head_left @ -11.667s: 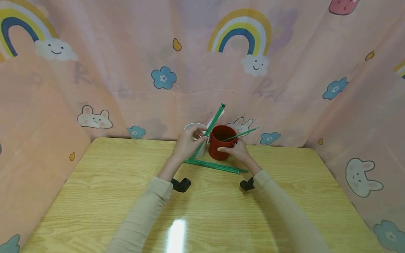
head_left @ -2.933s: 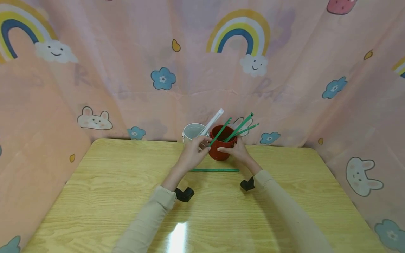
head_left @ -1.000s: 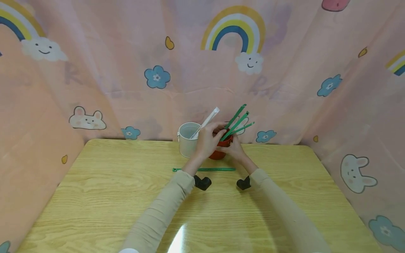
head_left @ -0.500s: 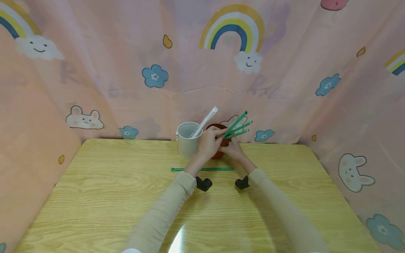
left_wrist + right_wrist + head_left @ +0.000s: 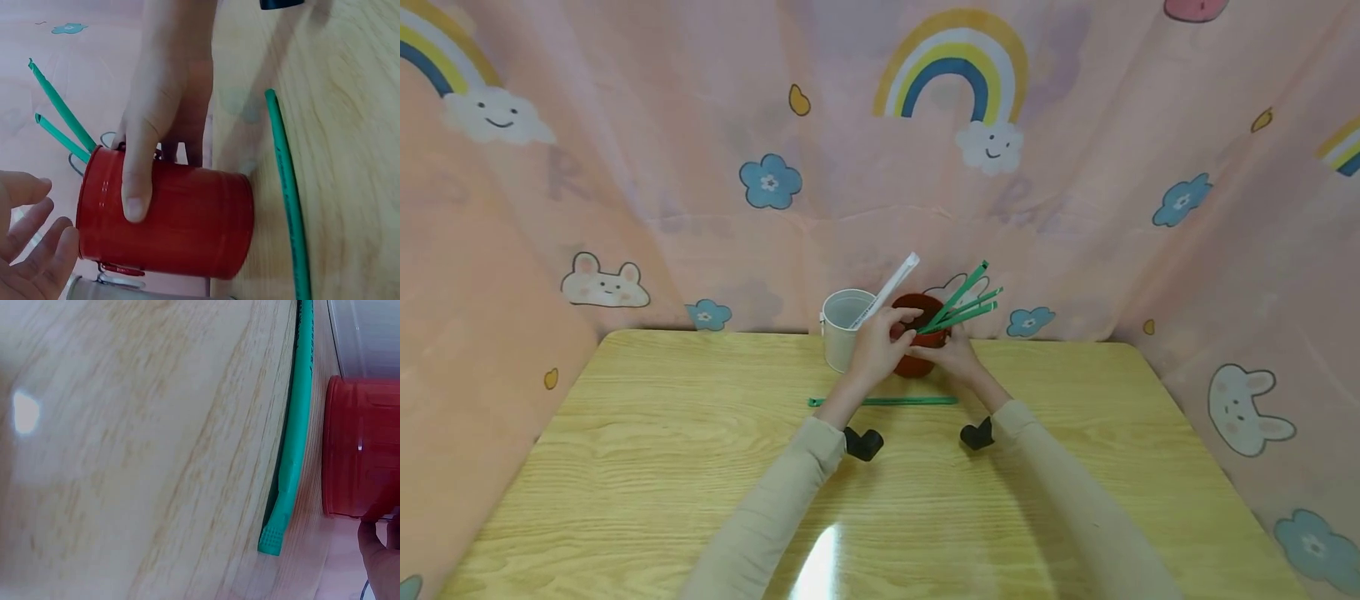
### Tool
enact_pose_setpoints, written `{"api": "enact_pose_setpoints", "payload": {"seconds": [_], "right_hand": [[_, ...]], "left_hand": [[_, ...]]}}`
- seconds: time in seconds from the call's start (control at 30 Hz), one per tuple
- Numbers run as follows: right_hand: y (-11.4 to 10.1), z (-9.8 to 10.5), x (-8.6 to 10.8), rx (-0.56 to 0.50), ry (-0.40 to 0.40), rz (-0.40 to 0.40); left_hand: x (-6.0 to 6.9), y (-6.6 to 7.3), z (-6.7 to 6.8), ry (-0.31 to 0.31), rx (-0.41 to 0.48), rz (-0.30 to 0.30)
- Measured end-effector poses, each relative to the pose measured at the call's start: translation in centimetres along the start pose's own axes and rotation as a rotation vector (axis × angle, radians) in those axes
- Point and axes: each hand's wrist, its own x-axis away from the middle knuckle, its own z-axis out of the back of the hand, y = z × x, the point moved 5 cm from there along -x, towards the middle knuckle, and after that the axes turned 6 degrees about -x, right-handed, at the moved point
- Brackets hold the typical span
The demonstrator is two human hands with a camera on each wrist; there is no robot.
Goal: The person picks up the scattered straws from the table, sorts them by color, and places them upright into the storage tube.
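My right hand [image 5: 957, 354] grips a small red metal pail [image 5: 194, 219], thumb on the near side in the left wrist view, the other fingers partly hidden behind. Several green paper-wrapped straws [image 5: 964, 287] lean out of the pail toward the right. At the pail's left rim is my left hand [image 5: 877, 340], its fingers spread and loosely bent with nothing between them. One more green straw [image 5: 910, 401] lies on the table in front of the pail; the right wrist view shows this straw's crimped end [image 5: 272, 537].
A white pail [image 5: 837, 337] stands just left of the red one, with a white wrapped straw [image 5: 891, 283] leaning in it. Behind the wooden table [image 5: 662, 433] hangs a pink patterned curtain [image 5: 820, 242]. Black devices [image 5: 865, 444] show at both wrists.
Green straws have gone from the table and from my left hand into the red pail. The left hand has just let go and drawn back leftward. My right hand stays on the pail.
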Motion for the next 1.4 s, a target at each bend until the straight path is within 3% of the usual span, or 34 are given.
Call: {"api": "enact_pose_setpoints", "payload": {"seconds": [0.2, 0.5, 0.8, 1.03, 1.4], "right_hand": [[0.1, 0.0, 0.2, 0.026, 0.011, -0.038], [-0.1, 0.0, 0.3, 0.023, 0.005, -0.02], [-0.1, 0.1, 0.3, 0.025, 0.014, -0.03], [-0.2, 0.1, 0.2, 0.024, 0.01, -0.043], [-0.2, -0.1, 0.2, 0.02, 0.01, -0.052]], "left_hand": [[0.8, -0.7, -0.1, -0.015, 0.047, 0.011], [2.1, -2.4, -0.3, -0.05, 0.047, 0.027], [3.4, -4.5, -0.9, -0.121, 0.054, 0.059], [4.5, -5.8, -1.3, -0.244, 0.012, 0.098], [5.7, -7.4, -1.1, -0.335, -0.113, 0.115]]}}
